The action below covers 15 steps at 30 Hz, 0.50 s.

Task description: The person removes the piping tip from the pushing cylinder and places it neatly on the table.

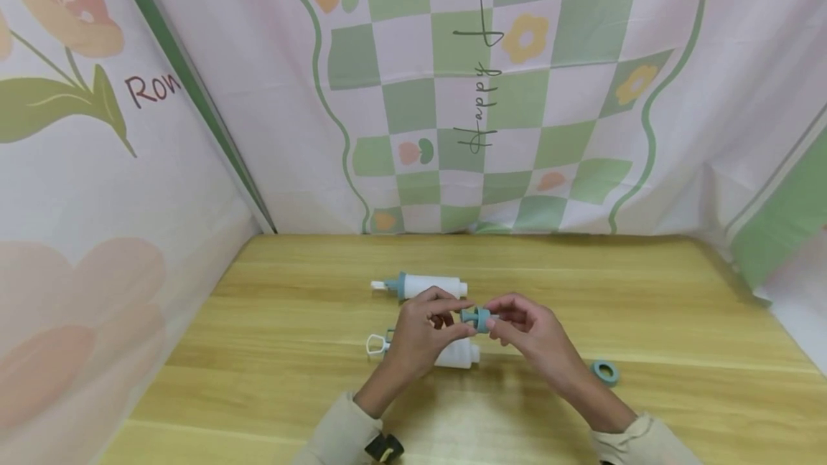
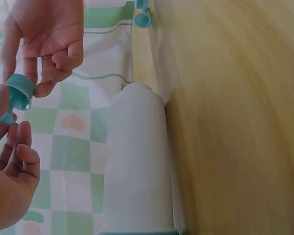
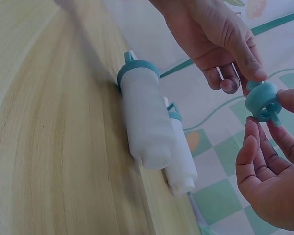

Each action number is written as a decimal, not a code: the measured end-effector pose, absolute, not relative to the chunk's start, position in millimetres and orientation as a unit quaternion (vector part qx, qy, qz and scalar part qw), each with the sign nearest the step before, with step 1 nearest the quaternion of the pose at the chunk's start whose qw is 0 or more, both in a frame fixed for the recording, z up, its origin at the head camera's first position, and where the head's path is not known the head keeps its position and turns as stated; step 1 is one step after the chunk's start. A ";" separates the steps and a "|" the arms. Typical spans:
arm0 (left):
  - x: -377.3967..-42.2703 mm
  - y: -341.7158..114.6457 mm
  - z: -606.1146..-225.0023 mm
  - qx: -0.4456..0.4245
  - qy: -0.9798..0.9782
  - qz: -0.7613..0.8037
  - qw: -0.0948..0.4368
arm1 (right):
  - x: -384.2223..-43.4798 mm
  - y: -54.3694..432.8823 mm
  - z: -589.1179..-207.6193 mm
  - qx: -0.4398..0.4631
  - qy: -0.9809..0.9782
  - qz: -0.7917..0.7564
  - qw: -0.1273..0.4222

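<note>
Both hands hold a small teal cap-like part (image 1: 481,319), made of a ring with a narrow stem, up in front of the body. My left hand (image 1: 418,329) pinches its stem end between thumb and fingers. From the other side my right hand (image 1: 531,332) grips the ring part with thumb and fingertips. The right wrist view shows the hollow ring (image 3: 262,99) between the two hands. Beneath and behind the left hand lies a white bottle (image 1: 457,355) with a white loop (image 1: 376,344) at its left end, its middle hidden by that hand.
Farther back lies a second white bottle (image 1: 426,285) with a teal collar and spout facing left. A loose teal ring (image 1: 604,372) lies on the wooden table (image 1: 258,350) to the right of the right hand. Patterned cloth (image 1: 465,106) hangs along the table's back and sides.
</note>
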State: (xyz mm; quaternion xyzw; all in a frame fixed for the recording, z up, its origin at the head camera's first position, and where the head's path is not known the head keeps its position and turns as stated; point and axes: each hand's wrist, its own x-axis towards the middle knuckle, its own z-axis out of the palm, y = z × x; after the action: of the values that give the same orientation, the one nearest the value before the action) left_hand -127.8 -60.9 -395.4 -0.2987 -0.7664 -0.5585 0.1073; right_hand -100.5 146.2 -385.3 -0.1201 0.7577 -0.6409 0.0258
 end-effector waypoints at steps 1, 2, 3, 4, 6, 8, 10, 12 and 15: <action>-127.6 -60.7 -395.1 -0.297 -0.768 -0.558 0.107 | -100.4 146.6 -385.2 -0.121 0.758 -0.641 0.025; -127.4 -60.6 -394.6 -0.296 -0.769 -0.557 0.107 | -100.4 147.0 -385.2 -0.121 0.757 -0.642 0.024; -127.4 -60.4 -394.6 -0.296 -0.769 -0.556 0.107 | -100.3 147.4 -385.1 -0.121 0.757 -0.642 0.022; -127.4 -60.2 -394.7 -0.295 -0.770 -0.555 0.108 | -100.2 147.7 -385.0 -0.122 0.757 -0.642 0.021; -127.5 -59.8 -395.1 -0.294 -0.769 -0.557 0.108 | -100.1 148.3 -384.8 -0.122 0.755 -0.643 0.019; -127.6 -59.5 -395.3 -0.292 -0.767 -0.562 0.107 | -100.1 148.9 -384.9 -0.121 0.755 -0.644 0.018; -127.6 -59.2 -395.8 -0.288 -0.763 -0.570 0.104 | -100.2 149.8 -385.0 -0.121 0.756 -0.643 0.018; -127.5 -58.8 -395.8 -0.284 -0.758 -0.578 0.100 | -100.1 151.0 -385.0 -0.122 0.756 -0.642 0.017; -127.6 -58.4 -395.4 -0.279 -0.757 -0.583 0.096 | -100.0 153.4 -384.3 -0.126 0.758 -0.640 0.013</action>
State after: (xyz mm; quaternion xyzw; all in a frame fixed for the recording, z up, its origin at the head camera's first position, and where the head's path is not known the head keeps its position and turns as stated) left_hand -127.6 -58.4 -395.4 -0.2791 -0.7572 -0.5826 0.0962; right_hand -100.0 153.4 -384.3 -0.1261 0.7581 -0.6397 0.0134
